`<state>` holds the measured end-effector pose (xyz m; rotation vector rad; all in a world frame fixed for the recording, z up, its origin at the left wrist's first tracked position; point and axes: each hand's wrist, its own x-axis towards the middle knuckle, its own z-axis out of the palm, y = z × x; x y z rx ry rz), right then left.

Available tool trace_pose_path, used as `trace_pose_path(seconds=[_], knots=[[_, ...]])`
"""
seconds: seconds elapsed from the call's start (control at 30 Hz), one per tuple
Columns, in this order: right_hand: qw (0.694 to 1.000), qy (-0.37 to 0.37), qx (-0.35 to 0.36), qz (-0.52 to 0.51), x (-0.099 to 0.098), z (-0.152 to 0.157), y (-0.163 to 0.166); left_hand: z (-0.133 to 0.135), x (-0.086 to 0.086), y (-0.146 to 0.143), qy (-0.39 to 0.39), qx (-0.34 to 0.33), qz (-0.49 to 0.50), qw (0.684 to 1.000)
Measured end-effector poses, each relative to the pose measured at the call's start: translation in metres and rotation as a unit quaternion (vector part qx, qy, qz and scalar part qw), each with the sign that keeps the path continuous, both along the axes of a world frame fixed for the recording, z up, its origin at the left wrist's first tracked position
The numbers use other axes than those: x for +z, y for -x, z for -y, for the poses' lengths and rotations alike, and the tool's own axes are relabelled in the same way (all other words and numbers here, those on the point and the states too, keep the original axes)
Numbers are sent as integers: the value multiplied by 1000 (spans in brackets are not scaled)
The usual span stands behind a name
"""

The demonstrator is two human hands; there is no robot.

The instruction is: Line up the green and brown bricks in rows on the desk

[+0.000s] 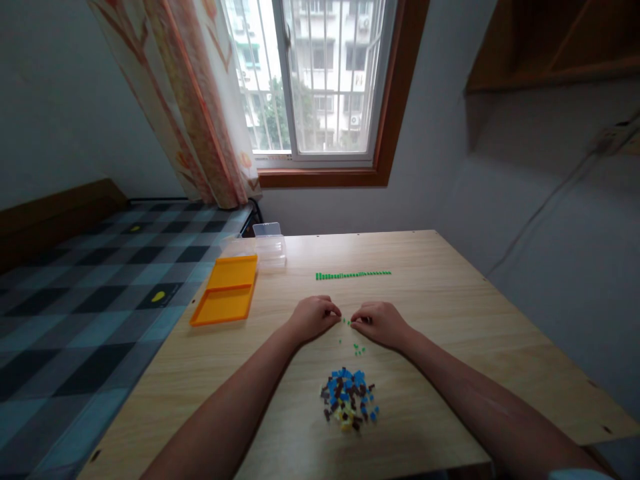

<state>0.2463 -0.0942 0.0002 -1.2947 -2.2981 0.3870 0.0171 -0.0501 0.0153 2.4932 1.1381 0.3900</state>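
My left hand (316, 316) rests over the middle of the table, thumb and forefinger pinched together; what they hold, if anything, is too small to make out. Facing it, my right hand (381, 323) is also pinched, its fingertips right beside a tiny green piece (349, 323). Several more loose green pieces (357, 349) lie just nearer to me. Beyond the hands runs a neat row of small green pieces (350, 275), larger at its left end. A mixed pile of blue, dark brown and pale yellow small bricks (346, 393) sits close to the front edge.
An orange two-part tray (229, 287) lies at the table's left edge. Behind it stand clear plastic boxes (271, 248). A bed with a checked cover (125, 280) adjoins the left side. The wooden table (440, 287) reaches toward the wall under the window.
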Motion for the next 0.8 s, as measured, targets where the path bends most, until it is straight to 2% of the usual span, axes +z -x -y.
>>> trace_pose_path(seconds=[0.13, 0.57, 0.8], knots=[[1000, -2, 2, -1, 0, 0, 2, 0, 1, 0, 5, -26, 1, 1000], [1000, -3, -8, 7, -1, -2, 2, 3, -2, -7, -11, -33, 0, 999], [1000, -11, -6, 6, -2, -4, -6, -6, -3, 1, 48, -42, 68, 996]])
